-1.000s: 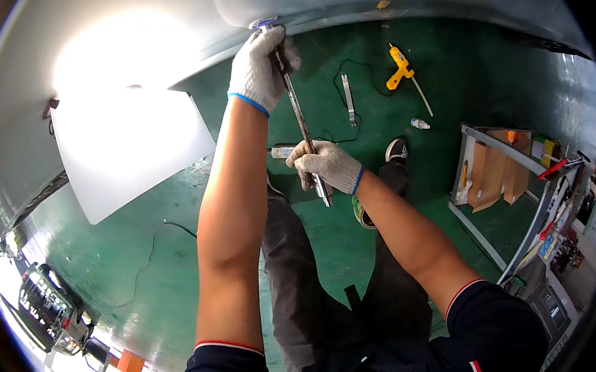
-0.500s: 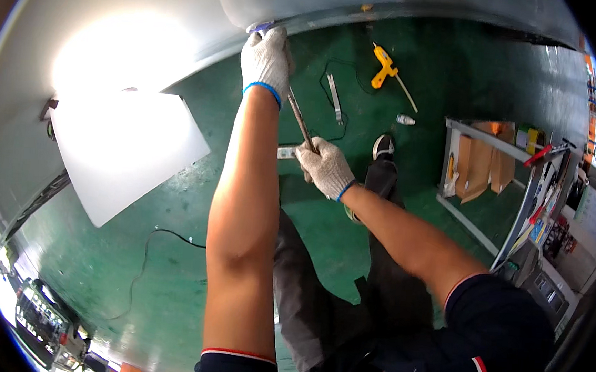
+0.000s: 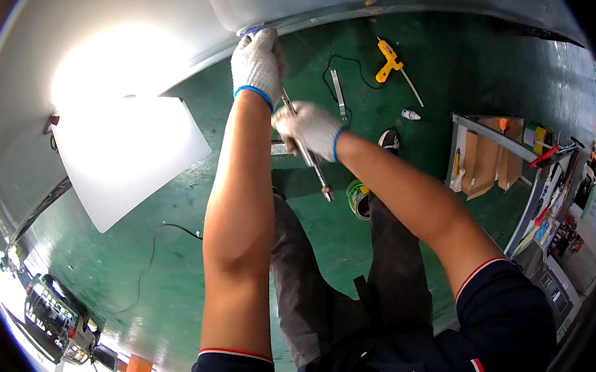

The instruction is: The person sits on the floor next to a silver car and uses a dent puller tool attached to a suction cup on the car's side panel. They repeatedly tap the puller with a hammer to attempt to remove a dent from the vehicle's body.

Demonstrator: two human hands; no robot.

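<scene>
In a knitted white glove with a blue cuff, my left hand (image 3: 256,65) is closed at the lower edge of the grey, shiny vehicle panel (image 3: 205,24). Its fingertips meet a small blue-purple tab (image 3: 251,28) at that edge. A slide hammer with a metal shaft (image 3: 311,159) slants from beside the left hand toward me, its knobbed end (image 3: 327,193) hanging free. My gloved right hand (image 3: 307,129), a little blurred, wraps round the shaft just below the left hand. The slide hammer's far tip is hidden behind the left glove.
On the green floor lie a yellow glue gun (image 3: 388,59) with a stick, a metal strip (image 3: 338,94) and a small white bottle (image 3: 411,115). A green round tin (image 3: 358,198) stands by my foot. A metal-framed cart (image 3: 492,134) is at right, a white board (image 3: 150,169) at left.
My right hand has moved up and left along the slide hammer toward my left hand, baring its knobbed end. The left hand stays at the panel edge, by the tab.
</scene>
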